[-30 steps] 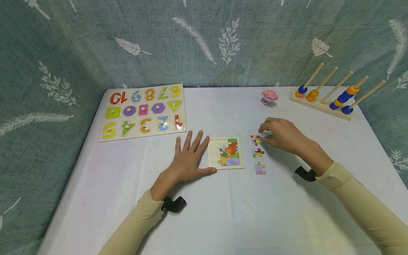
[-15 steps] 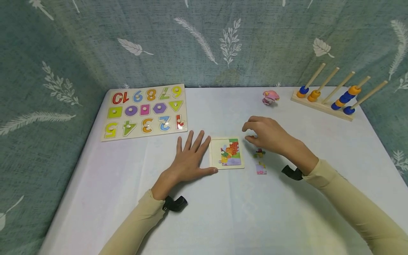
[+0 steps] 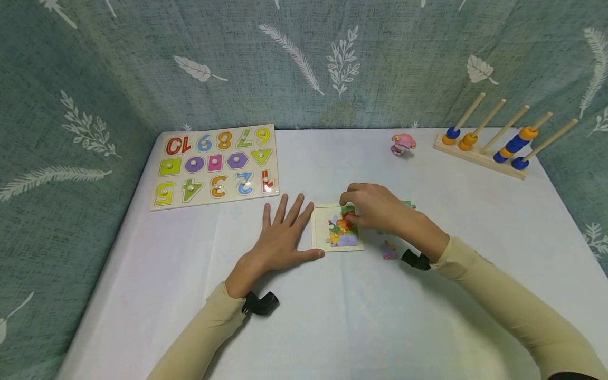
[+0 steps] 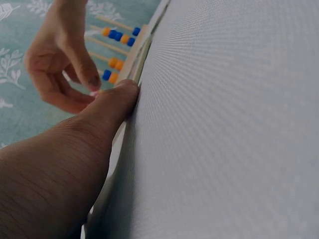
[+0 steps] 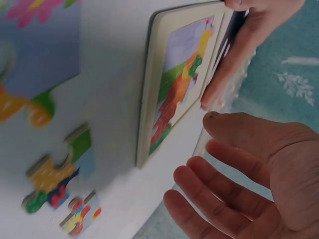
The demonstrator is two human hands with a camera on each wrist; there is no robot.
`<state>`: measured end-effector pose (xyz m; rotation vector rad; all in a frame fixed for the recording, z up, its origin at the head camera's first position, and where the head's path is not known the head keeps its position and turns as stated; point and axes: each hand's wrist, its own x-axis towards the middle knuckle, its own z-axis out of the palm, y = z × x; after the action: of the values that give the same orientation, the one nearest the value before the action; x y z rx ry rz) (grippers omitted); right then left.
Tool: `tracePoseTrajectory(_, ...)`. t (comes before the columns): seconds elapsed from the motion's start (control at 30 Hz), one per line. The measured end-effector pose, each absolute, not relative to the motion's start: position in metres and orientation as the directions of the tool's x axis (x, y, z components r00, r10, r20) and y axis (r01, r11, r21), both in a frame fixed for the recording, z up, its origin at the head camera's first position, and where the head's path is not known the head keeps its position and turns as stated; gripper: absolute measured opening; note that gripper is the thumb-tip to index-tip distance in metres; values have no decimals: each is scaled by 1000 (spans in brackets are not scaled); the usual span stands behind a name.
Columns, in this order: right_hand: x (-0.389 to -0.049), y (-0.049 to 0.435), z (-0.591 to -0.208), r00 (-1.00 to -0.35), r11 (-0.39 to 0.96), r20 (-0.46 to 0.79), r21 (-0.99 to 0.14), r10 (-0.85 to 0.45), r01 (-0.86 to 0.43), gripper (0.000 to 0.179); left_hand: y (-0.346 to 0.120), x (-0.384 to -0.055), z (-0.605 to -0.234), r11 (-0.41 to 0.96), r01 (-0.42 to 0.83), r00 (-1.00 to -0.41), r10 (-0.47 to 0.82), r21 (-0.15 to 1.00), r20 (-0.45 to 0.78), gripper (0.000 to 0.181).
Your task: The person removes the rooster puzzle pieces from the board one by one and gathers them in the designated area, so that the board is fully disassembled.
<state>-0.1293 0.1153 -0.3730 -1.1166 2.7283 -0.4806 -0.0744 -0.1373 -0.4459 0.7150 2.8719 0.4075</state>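
My left hand (image 3: 280, 240) lies flat with fingers spread on the tablecloth, its thumb and index fingertip against the left side of a small wooden puzzle tray (image 3: 320, 227). Joined picture pieces fill the tray's right part; its left strip is bare wood. Over the tray's upper right corner hovers my right hand (image 3: 380, 208), thumb and fingers loosely bent. In the right wrist view, nothing shows between thumb and fingers. Loose jigsaw pieces lie right of the tray: one with pink flowers (image 3: 389, 250), a yellow-brown one (image 5: 52, 174), and a green-edged one (image 3: 408, 203) partly behind the right wrist.
A wooden number and shape board (image 3: 216, 184) lies at the back left. A small pink figurine (image 3: 402, 143) stands at the back, left of a wooden peg stand (image 3: 480, 153) with blue and orange beads. Patterned green cloth (image 3: 304, 63) rises behind the table.
My right hand has moved left from the loose pieces to above the tray's upper right corner. The left hand and tray have stayed in place.
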Motion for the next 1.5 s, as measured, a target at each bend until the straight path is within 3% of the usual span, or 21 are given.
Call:
tracePoseTrajectory(0.53, -123, 94, -384, -651, 633, -92, -372, -753, -679, 27, -138, -75, -448, 843, 448, -872, 486, 296, -65, 108)
tracePoseTrajectory(0.87, -122, 87, -387, -655, 660, -149, -340, -741, -670, 28, -139, -76, -446, 840, 457, -868, 493, 292, -58, 108)
tracePoseTrajectory(1.5, -119, 84, -387, -666, 668, -136, -325, -733, -669, 28, -140, -75, -447, 845, 449, -870, 488, 292, -74, 107)
